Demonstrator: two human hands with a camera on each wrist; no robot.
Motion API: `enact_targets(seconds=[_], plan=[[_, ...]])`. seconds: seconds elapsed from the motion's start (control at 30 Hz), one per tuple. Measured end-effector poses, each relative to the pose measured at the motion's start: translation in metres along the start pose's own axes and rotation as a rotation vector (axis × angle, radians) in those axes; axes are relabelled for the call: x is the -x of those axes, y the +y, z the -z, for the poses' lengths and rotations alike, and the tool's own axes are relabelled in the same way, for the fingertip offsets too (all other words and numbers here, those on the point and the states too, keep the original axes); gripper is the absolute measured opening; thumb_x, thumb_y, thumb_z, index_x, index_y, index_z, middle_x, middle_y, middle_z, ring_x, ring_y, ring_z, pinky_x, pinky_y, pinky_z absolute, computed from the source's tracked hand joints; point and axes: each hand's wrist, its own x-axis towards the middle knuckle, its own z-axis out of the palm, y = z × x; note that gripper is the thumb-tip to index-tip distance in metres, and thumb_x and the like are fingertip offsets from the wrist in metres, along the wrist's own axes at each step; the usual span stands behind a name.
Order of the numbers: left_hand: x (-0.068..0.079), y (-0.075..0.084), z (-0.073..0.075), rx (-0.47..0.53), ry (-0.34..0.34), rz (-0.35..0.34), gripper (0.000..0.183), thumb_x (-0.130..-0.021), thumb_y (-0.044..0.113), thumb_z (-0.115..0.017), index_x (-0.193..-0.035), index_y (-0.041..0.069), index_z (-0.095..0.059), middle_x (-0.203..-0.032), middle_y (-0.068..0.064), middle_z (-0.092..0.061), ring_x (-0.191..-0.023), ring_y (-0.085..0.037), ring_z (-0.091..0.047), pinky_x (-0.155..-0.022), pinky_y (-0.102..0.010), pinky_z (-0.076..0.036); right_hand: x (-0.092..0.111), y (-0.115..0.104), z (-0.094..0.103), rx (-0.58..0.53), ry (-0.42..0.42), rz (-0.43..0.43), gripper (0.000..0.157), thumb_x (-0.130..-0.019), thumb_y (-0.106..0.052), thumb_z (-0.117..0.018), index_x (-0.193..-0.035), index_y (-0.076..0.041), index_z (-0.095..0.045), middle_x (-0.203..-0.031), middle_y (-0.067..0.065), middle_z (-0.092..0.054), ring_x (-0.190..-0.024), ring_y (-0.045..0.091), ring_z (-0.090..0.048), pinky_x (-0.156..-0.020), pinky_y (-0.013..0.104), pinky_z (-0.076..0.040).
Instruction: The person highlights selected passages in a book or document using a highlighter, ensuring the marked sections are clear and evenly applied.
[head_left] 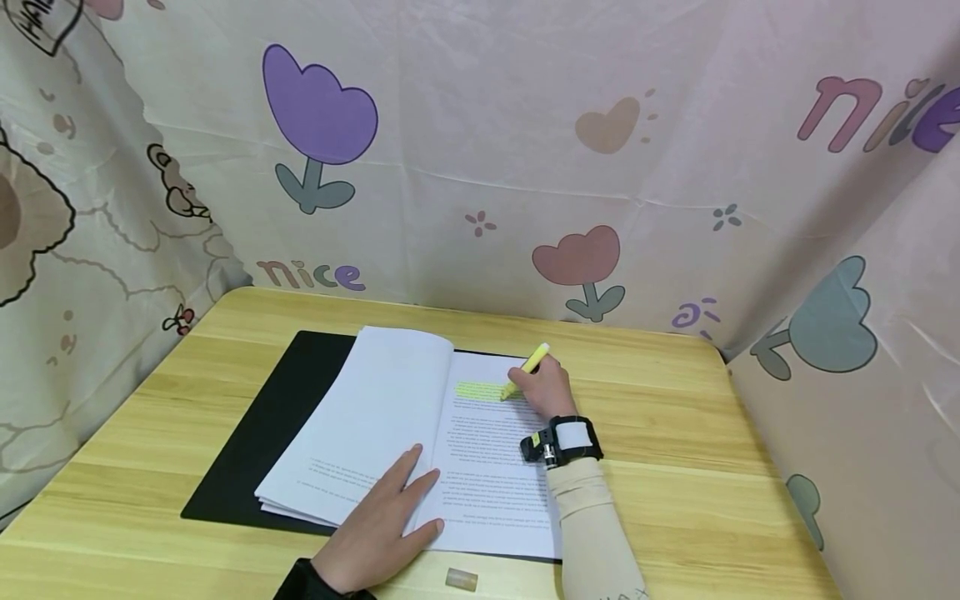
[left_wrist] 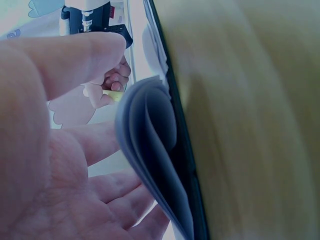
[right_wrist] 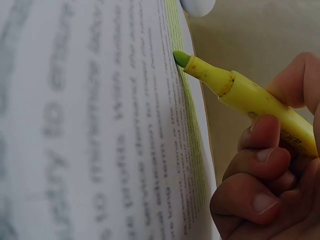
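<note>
A yellow highlighter (head_left: 535,359) is pinched in my right hand (head_left: 551,390), its tip at yellow-marked lines (head_left: 478,391) near the top of a printed page (head_left: 491,500). In the right wrist view, the green-yellow tip of the highlighter (right_wrist: 260,97) meets the marked text, and the fingers curl round the barrel. Spread over the lower inner part of the open pages, my left hand (head_left: 378,533) rests with its fingers extended. The left page (head_left: 375,392) curves up at the fold; the left wrist view shows the curled paper edges (left_wrist: 150,125) beside that hand.
Beneath the papers lies a black folder (head_left: 255,442), showing mostly on the left. A small grey-brown piece (head_left: 461,579) sits at the front of the wooden table (head_left: 660,500). Patterned cloth (head_left: 450,150) hangs behind and at both sides.
</note>
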Motion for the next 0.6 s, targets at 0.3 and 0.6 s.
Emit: enact_targets(seconds=[0.3,0.6], plan=[[-0.0001,0.0001,-0.0002,0.006,0.004,-0.007,0.067,-0.092,0.04,-0.077,-0.147,0.006,-0.058,-0.169,-0.014,-0.027,-0.153,-0.04,-0.028,-0.118,-0.064,-0.031,-0.0032,0.0037,0.0019,0.014,0.01,-0.011,0.02,-0.088,-0.025,-0.069,-0.089,-0.006,-0.061,-0.074,0.006,-0.053,-0.064,0.02,-0.051,-0.058,0.03,-0.042],[-0.0002,0.0002,0.0,0.014,0.006,-0.01,0.067,-0.092,0.039,-0.077,-0.147,0.005,-0.058,-0.169,-0.015,-0.027,-0.153,-0.04,-0.028,-0.118,-0.065,-0.031,-0.0037,0.0051,0.0028,0.009,0.006,-0.016,0.02,-0.088,-0.025,-0.069,-0.09,-0.006,-0.061,-0.074,0.006,-0.053,-0.064,0.02,-0.051,-0.058,0.029,-0.041]])
